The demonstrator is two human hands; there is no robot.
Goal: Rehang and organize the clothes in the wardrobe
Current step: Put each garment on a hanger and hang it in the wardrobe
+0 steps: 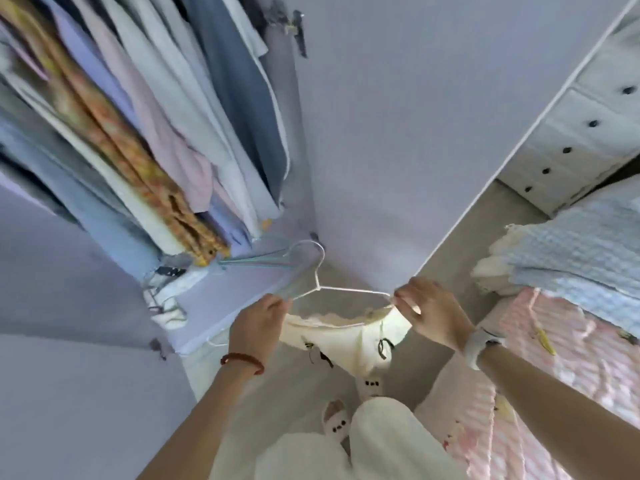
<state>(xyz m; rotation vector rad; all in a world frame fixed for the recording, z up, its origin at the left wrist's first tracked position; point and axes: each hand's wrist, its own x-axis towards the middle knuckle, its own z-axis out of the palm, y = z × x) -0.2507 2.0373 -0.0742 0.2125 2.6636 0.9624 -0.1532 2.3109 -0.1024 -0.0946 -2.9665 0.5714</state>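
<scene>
A white wire hanger [320, 285] is held level in front of me, hook pointing up. A cream garment with small black bows [346, 341] hangs below it. My left hand [258, 327] grips the hanger's left end together with the cloth. At the hanger's right end, my right hand [431, 311] pinches the garment's edge. Several hung clothes [156, 133] fill the open wardrobe at upper left: blue, pink, white and an orange-patterned one.
Spare green wire hangers [256, 259] and crumpled white cloth [166, 299] lie on the wardrobe floor. A bed with pink bedding [571, 348] and folded blue blankets [581, 258] stands at right. White drawers [585, 140] are at upper right. A wardrobe door panel [398, 133] stands straight ahead.
</scene>
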